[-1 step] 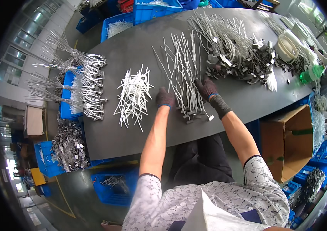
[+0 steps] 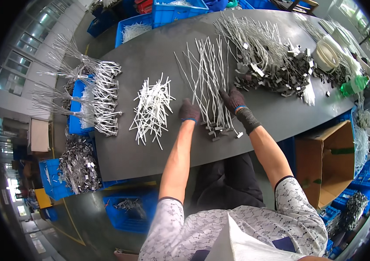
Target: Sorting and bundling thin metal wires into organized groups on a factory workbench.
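A loose row of thin grey-white wires (image 2: 206,69) with small grey connectors (image 2: 219,132) at its near end lies on the dark table in front of me. At its left edge is my left hand (image 2: 189,111), in a dark knitted glove, with fingers curled in; what they hold, if anything, is hidden. My gloved right hand (image 2: 233,100) rests against the right side of the wires, its thumb and fingers apart. Left of my hands lies a pile of short white tubes (image 2: 152,106).
Bundled wires with white sleeves (image 2: 105,98) line the table's left edge. A big heap of wires with dark connectors (image 2: 276,69) covers the far right, near a white tub (image 2: 325,55) and a green bottle (image 2: 354,85). A cardboard box (image 2: 324,161) stands below the right edge.
My left hand has shifted slightly right, closer to the wires. My right hand keeps nearly the same place beside them.
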The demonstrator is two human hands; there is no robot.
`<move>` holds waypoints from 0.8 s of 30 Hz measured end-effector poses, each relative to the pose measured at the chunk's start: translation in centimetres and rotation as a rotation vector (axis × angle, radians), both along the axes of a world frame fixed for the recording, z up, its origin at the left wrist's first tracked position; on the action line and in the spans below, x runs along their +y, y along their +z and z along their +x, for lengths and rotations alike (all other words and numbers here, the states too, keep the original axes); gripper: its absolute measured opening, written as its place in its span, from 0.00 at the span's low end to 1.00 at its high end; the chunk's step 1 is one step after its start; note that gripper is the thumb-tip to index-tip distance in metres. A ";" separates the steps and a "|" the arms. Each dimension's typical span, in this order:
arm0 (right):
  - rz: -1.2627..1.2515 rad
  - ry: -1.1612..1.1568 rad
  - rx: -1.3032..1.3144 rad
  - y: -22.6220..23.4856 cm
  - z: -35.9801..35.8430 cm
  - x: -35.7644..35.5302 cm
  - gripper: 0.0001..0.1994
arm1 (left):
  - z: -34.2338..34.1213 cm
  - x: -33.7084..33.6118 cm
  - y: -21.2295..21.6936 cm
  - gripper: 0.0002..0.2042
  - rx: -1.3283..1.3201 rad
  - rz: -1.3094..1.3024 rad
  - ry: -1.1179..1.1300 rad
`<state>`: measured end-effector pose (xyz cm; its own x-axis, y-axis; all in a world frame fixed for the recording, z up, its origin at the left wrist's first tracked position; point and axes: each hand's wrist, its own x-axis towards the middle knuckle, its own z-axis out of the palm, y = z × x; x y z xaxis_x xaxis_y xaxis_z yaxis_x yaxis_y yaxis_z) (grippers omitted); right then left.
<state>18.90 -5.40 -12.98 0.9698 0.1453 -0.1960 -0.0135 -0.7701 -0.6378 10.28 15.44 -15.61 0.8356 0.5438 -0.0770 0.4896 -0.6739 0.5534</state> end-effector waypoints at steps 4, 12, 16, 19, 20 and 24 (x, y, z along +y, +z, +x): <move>0.164 -0.023 -0.029 0.0 -0.2 5.7 0.42 | 1.4 -2.3 1.1 0.14 0.157 -0.051 -0.102; 0.088 0.168 0.296 -1.6 1.7 3.4 0.28 | 1.0 -7.1 0.0 0.17 0.102 -0.300 -0.230; -0.212 0.247 0.205 0.0 -1.0 3.9 0.28 | -2.4 -8.4 -3.4 0.17 -0.234 -0.420 -0.234; -0.321 0.308 0.145 0.5 -3.0 0.8 0.27 | -4.5 -9.9 -0.2 0.18 -0.079 -0.539 -0.255; -0.313 0.359 0.104 1.1 -4.2 0.3 0.26 | -5.3 -9.3 0.4 0.19 0.001 -0.608 -0.248; -0.189 0.530 0.022 1.8 -7.9 -4.2 0.20 | -7.2 -10.4 3.9 0.14 -0.032 -1.246 0.005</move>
